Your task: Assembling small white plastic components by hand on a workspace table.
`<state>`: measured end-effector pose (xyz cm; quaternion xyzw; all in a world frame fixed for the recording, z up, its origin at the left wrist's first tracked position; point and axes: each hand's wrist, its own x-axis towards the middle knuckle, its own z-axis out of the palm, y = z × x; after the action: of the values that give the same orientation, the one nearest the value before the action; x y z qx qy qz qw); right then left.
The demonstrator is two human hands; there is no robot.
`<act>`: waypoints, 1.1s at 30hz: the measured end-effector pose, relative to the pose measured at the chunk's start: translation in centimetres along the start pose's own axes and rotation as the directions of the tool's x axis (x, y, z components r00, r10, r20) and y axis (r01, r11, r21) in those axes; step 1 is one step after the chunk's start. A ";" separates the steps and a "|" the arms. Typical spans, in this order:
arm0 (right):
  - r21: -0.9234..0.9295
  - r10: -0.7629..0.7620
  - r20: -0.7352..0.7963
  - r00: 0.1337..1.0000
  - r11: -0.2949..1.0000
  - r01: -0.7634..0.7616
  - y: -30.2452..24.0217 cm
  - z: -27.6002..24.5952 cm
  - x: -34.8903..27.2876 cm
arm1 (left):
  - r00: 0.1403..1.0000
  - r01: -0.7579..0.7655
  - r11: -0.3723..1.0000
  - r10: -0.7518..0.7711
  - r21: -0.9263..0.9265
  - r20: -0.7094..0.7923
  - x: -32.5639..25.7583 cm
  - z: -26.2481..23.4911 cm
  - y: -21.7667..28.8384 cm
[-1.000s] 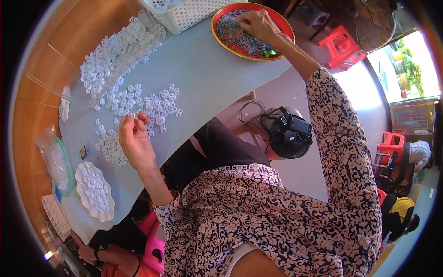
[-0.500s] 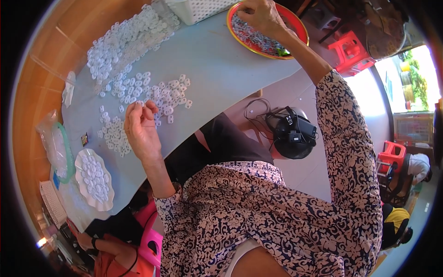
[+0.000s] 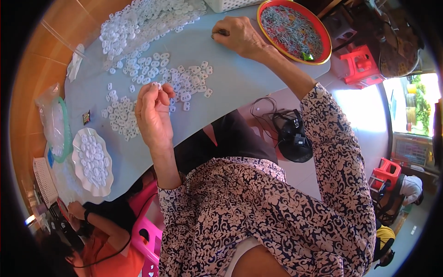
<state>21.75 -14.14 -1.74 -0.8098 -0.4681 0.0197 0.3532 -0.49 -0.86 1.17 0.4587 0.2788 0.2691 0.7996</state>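
1. The left hand (image 3: 152,108) was raised just above the surface (image 3: 240,78), its fingers curled, with thumb and forefinger pinched on one small white ring (image 3: 157,86). Holding it up at the fingertips probably kept the piece turned toward the person's eyes and ready to be fitted.
2. The right hand (image 3: 237,37) rested near the far edge of the surface, beside the red tray (image 3: 326,44). Its grip was closed on a small dark metal piece (image 3: 220,33) that showed at the fingertips; its exact shape was too small to tell.
3. The red tray, full of small grey pieces, sat at the far right corner, within easy reach of that hand, likely as its supply.
4. Loose white rings (image 3: 184,81) lay scattered over the middle of the surface just beyond the left hand, and a thicker heap (image 3: 138,21) lay toward the far left edge.
5. A white scalloped plate (image 3: 76,168) with rings on it sat at the near left edge, beside a green-rimmed dish (image 3: 68,134) under a clear bag (image 3: 46,101).
6. A white basket (image 3: 226,4) stood at the far edge.
7. Another person's arm (image 3: 99,217) reached in at the near left corner.
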 end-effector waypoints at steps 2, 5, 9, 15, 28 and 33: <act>0.005 -0.019 -0.011 1.000 1.000 0.019 -0.2 -0.1 0.0 | 1.000 0.000 1.000 0.000 0.005 0.006 -0.1 -0.1 0.0; 0.009 0.019 0.038 0.999 1.000 -0.020 -0.1 -0.5 -0.1 | 1.000 -0.008 1.000 0.008 0.021 0.009 -0.1 -0.1 0.0; -0.006 -0.027 -0.037 0.999 1.000 0.027 0.7 -0.2 -0.4 | 1.000 0.000 1.000 0.000 0.019 0.014 -0.2 0.0 0.1; 0.001 -0.020 -0.022 1.000 1.000 0.020 0.2 -0.4 -0.5 | 0.997 0.010 1.000 -0.010 -0.005 0.074 0.0 -0.6 -0.2; -0.099 -0.098 0.054 0.994 0.990 0.103 -1.3 -0.2 -0.5 | 0.999 0.012 1.000 -0.013 0.008 0.050 -0.2 -0.5 -0.1; -0.086 -0.154 0.017 0.988 0.984 0.155 -2.2 0.7 2.8 | 0.999 0.012 0.999 -0.010 -0.048 0.047 -0.5 -0.6 0.1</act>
<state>21.43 -10.93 -0.13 -0.7856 -0.5317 -0.0239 0.3157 -1.22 -0.79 1.12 0.4439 0.2562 0.2606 0.8181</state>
